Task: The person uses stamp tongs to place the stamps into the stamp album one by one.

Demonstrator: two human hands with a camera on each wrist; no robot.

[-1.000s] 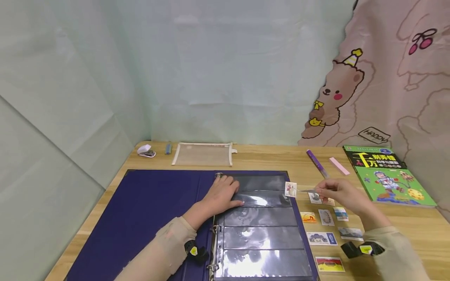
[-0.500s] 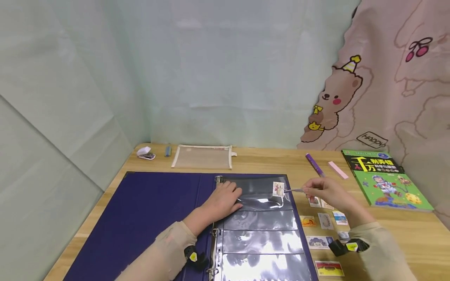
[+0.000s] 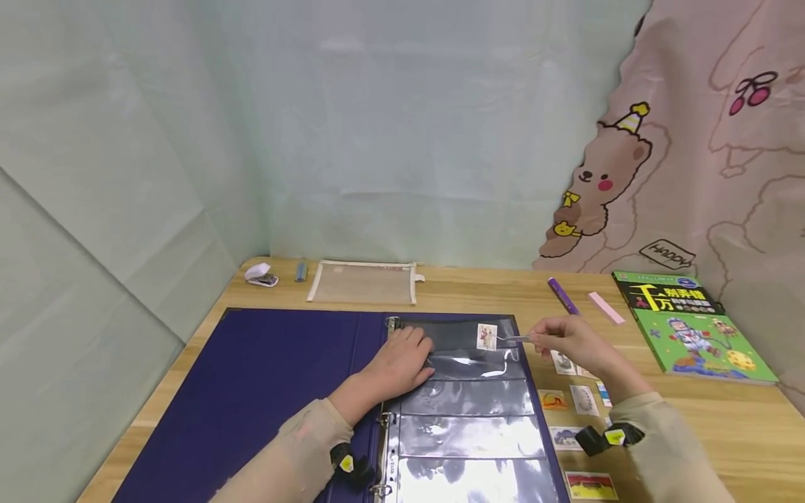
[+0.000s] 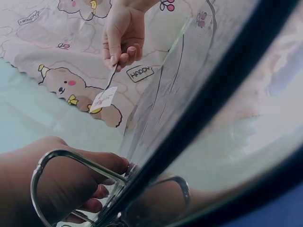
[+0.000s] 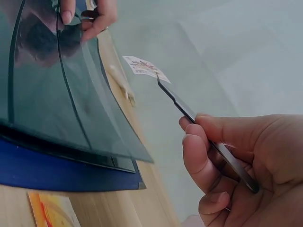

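Observation:
My right hand [image 3: 569,342] grips a pair of dark metal tweezers [image 5: 208,137]. Their tips pinch a small pale stamp [image 3: 487,337] with a reddish picture, seen over the top pocket row in the head view. The right wrist view shows the stamp raised above the clear pocket page [image 5: 71,109]. That page lies on the right side of an open navy ring binder [image 3: 283,391]. Near the top ring [image 4: 75,156], my left hand [image 3: 399,360] rests on the page's inner edge, thumb and fingers spread apart.
Several stamps lie right of the binder, among them an orange one [image 3: 553,399] and a red-yellow one [image 3: 591,485]. Behind stand a mesh pouch [image 3: 363,283], a white hole punch or stapler [image 3: 260,274], a purple marker [image 3: 562,295], a pink strip [image 3: 606,307] and a green book [image 3: 698,332].
My right hand has moved left with the tweezers, carrying the stamp from the page's right edge to over the top pocket row. My left hand has stayed near the top ring.

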